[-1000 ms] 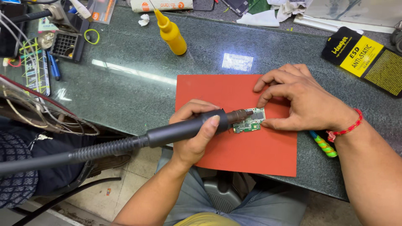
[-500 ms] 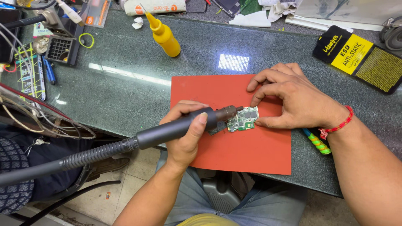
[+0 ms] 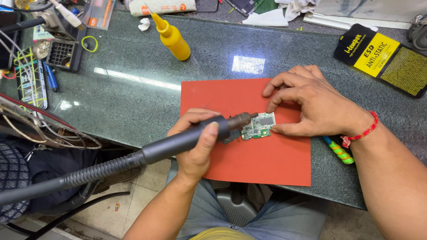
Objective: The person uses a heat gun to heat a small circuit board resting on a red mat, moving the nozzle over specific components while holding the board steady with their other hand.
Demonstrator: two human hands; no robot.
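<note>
Compared with the two earlier views, little has changed. The left hand (image 3: 195,142) still grips the grey hot-air handpiece (image 3: 178,141), fingers wrapped around the barrel and thumb laid along its top. The metal nozzle (image 3: 242,120) remains aimed at the left edge of the small green circuit board (image 3: 259,126). The right hand (image 3: 311,106) continues to steady that board: index fingertip (image 3: 269,108) pressed down just behind its upper right corner, thumb (image 3: 284,130) against the lower right edge, the remaining fingers spread and curled above. Judgement: the work is in a sustained holding phase, nozzle and board kept in fixed relation; whether the nozzle touches the board cannot be told.

The board lies flat on the red mat (image 3: 262,164), directly between the nozzle and the right-hand fingers. It is irregular in outline, with a dark rectangular component near the right fingertips and small parts crowded toward the nozzle. The mat lies on the green stone counter (image 3: 133,102); a yellow squeeze bottle (image 3: 174,40) stands well beyond the fingers.
</note>
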